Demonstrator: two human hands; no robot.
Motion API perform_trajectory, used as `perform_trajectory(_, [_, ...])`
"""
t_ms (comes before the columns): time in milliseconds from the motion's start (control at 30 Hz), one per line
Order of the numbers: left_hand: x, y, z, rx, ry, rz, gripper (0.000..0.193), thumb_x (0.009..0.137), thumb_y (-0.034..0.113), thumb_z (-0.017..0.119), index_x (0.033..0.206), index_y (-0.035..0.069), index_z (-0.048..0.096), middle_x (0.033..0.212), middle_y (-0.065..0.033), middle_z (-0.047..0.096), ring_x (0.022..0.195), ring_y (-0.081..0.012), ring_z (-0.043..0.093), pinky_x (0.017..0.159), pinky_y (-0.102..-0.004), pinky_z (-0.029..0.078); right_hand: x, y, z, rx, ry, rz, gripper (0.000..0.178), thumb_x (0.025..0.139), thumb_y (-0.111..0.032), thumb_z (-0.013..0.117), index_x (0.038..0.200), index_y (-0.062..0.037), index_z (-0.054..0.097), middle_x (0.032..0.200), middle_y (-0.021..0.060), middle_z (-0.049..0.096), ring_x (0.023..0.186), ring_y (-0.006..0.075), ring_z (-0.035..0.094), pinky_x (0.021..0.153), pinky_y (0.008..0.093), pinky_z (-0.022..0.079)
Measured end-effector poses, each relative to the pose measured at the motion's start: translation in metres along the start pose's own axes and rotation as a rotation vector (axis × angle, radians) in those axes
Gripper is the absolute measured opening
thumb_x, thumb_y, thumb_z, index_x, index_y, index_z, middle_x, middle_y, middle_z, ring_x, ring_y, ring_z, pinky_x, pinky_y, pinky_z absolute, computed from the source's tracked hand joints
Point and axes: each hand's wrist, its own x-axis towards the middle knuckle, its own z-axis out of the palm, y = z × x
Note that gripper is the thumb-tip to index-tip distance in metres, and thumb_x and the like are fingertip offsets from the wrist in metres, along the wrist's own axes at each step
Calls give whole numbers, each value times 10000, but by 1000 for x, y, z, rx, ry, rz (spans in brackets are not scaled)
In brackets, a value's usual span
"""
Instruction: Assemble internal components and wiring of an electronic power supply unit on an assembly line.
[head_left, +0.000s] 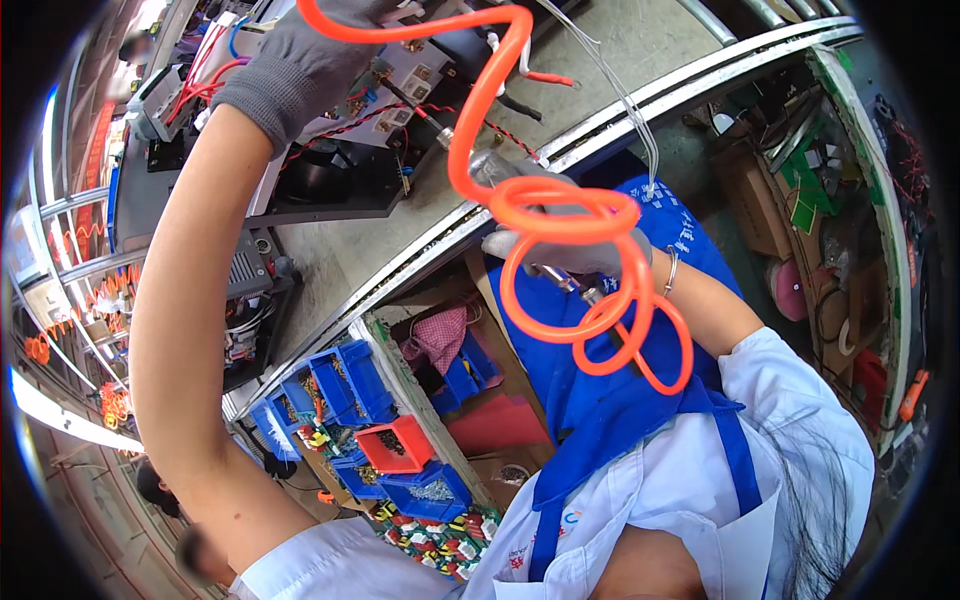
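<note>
My left hand [300,62], in a grey glove, reaches far up onto a black electronic unit [340,175] with a circuit board and red and black wires [395,95]. Its fingertips run off the top edge, so its grip is hidden. My right hand [560,250], also gloved, is closed around a small air-driven tool [578,288] whose metal end pokes out below the palm. An orange coiled hose [590,230] loops around that hand and rises to the top edge past my left hand.
A grey conveyor bench with metal rails [600,130] crosses diagonally. Below it stand blue bins [345,385] and a red bin [395,445] of small parts. Cardboard boxes and clutter [800,200] lie at the right. Another person's head [160,485] shows lower left.
</note>
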Motion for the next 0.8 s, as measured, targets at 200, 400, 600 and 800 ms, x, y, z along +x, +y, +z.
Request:
perform_trajectory(200, [-26,26,-18,274,156,140,313,753,124,653,1065,135,667,1342,-88,521,1267,-356,461,971,-427,460,14,-20,-10,-157,-72,320,752,744,-296,800,1312,11,414,1027,152,652,863,279,667,751,361,531])
perform_trajectory(400, [-101,82,17,-41,497,-307,262,858,258,658,1055,86,651,1194,-115,607,991,-296,621,818,-371,518,19,-80,-23,626,-83,807,561,762,-320,699,1161,-11,453,761,102,586,574,170,610,502,299,514])
perform_trajectory(600, [-84,89,90,-1975,838,-1074,620,915,598,524,1115,15,581,851,-139,689,664,-230,687,516,-307,541,26,-93,-20,731,-95,795,394,798,-245,695,1074,-28,514,756,71,587,529,135,586,453,260,457])
perform_trajectory(800, [-48,80,105,-1977,1047,-900,716,896,686,456,1167,32,564,924,-188,684,709,-251,678,587,-338,555,28,-95,-21,596,-64,908,625,735,-296,678,1235,-14,431,795,106,577,534,164,592,481,280,495])
